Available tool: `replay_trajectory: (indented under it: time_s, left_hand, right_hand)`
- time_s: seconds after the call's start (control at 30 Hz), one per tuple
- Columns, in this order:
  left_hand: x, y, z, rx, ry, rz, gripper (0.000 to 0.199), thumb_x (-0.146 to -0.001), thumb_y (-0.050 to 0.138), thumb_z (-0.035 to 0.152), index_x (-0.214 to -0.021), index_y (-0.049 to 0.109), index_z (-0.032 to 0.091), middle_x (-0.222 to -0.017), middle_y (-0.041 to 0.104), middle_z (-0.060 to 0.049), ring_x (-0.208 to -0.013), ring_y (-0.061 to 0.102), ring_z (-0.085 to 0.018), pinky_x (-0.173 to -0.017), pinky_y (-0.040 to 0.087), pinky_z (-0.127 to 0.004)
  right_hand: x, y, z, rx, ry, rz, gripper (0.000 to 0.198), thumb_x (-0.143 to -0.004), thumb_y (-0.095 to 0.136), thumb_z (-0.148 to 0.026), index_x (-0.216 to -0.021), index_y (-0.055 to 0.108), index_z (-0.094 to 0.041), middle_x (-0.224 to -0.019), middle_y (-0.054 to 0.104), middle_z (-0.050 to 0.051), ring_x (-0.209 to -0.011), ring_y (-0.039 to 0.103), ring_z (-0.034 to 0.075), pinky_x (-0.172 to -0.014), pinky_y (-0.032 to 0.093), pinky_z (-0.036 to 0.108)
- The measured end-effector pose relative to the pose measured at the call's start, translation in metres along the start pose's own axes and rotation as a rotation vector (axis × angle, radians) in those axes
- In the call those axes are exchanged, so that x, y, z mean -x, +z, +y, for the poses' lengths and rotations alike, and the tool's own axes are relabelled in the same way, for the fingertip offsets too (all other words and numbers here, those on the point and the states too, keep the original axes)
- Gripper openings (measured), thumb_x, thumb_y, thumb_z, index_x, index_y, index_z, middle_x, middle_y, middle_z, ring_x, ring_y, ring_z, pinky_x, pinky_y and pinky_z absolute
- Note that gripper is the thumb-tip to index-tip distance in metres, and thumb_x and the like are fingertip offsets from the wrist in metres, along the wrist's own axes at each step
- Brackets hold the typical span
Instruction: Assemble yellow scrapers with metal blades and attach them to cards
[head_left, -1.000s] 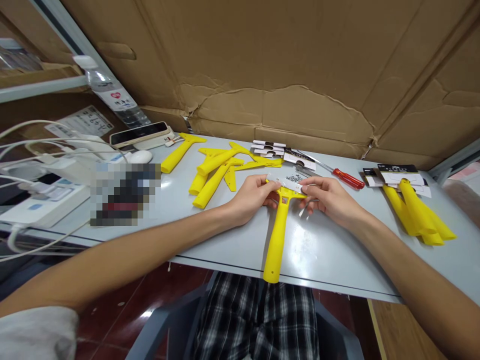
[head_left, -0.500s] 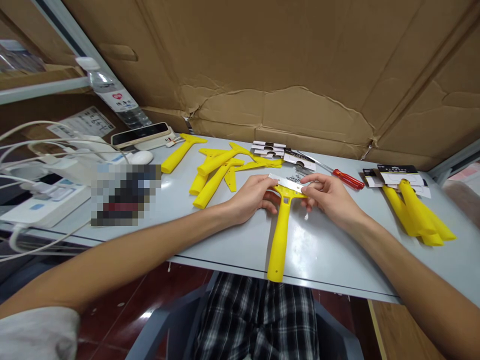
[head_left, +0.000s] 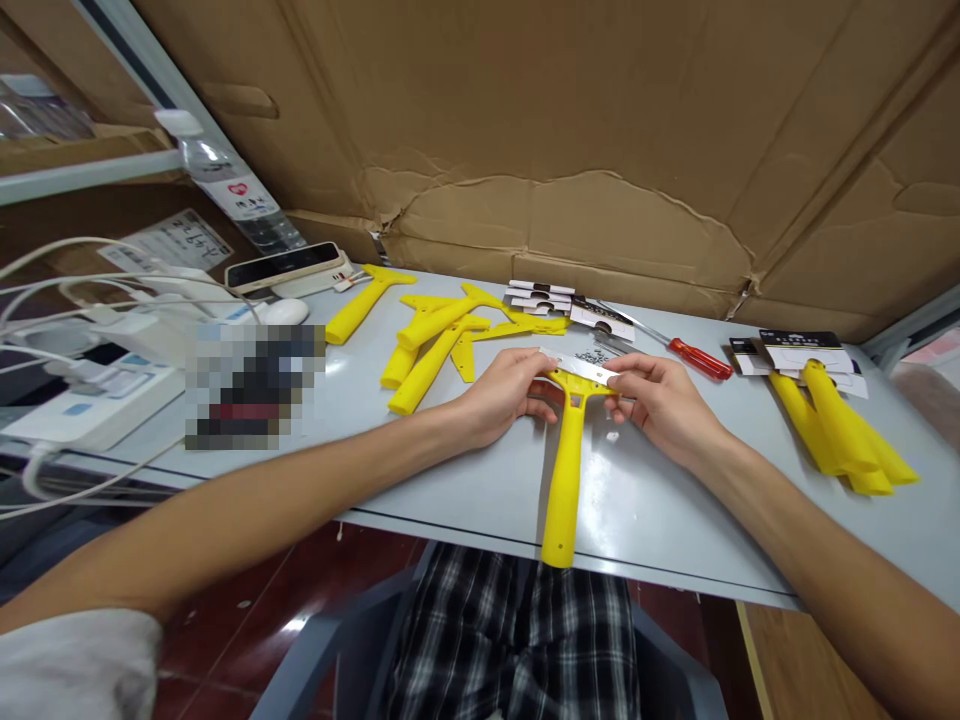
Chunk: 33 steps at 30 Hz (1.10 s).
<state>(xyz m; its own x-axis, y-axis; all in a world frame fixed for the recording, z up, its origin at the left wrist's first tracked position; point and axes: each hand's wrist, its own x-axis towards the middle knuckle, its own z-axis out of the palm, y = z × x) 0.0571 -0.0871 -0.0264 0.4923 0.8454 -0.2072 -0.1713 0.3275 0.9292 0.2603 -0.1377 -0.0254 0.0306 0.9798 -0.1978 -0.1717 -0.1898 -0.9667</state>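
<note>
A yellow scraper handle points toward me, its end reaching the table's front edge. Across its wide head lies a flat metal blade. My left hand pinches the left end of the head and blade, with the thumb on top. At the right end, my right hand has thumb and index finger closed on the blade and head, other fingers curled below. Small screws lie in a pile just behind the blade. Parts of the head are hidden by my fingers.
Several yellow handles and flat yellow pieces lie to the left. A red screwdriver and carded scrapers are on the right. White-and-black cards lie at the back. A phone, bottle and power strip stand left.
My right index finger has come down from a raised pose and now presses on the blade's right end. The scraper and left hand stay almost in place.
</note>
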Motion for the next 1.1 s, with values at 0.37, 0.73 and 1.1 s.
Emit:
replay_trajectory:
  time_s: [0.37, 0.73, 1.1]
  left_hand:
    - [-0.013, -0.012, 0.007, -0.117, -0.042, 0.038, 0.011, -0.086, 0.069, 0.015, -0.096, 0.072, 0.014, -0.089, 0.073, -0.011, -0.068, 0.068, -0.015, -0.049, 0.052, -0.025]
    - [-0.035, -0.054, 0.028, -1.043, 0.742, 0.304, 0.016, -0.086, 0.061, 0.018, -0.1, 0.07, 0.018, -0.099, 0.078, -0.007, -0.095, 0.071, -0.021, -0.085, 0.057, -0.036]
    - [-0.041, -0.073, 0.021, -1.642, 0.592, 0.163, 0.031, -0.095, 0.049, 0.016, -0.116, 0.071, 0.02, -0.114, 0.075, -0.014, -0.108, 0.068, -0.029, -0.096, 0.05, -0.042]
  right_hand:
    - [-0.007, -0.007, 0.002, 0.032, -0.035, 0.042, 0.049, -0.06, 0.083, -0.029, -0.1, 0.064, -0.009, -0.087, 0.066, 0.009, -0.059, 0.059, 0.012, -0.049, 0.045, 0.024]
    - [-0.018, -0.023, -0.001, 0.033, -0.068, 0.147, 0.047, -0.06, 0.081, -0.025, -0.101, 0.066, -0.009, -0.092, 0.066, 0.01, -0.063, 0.061, 0.011, -0.051, 0.047, 0.023]
    - [-0.019, -0.021, 0.003, 0.044, -0.058, 0.109, 0.046, -0.061, 0.081, -0.025, -0.101, 0.065, -0.009, -0.088, 0.065, 0.008, -0.061, 0.061, 0.011, -0.05, 0.045, 0.022]
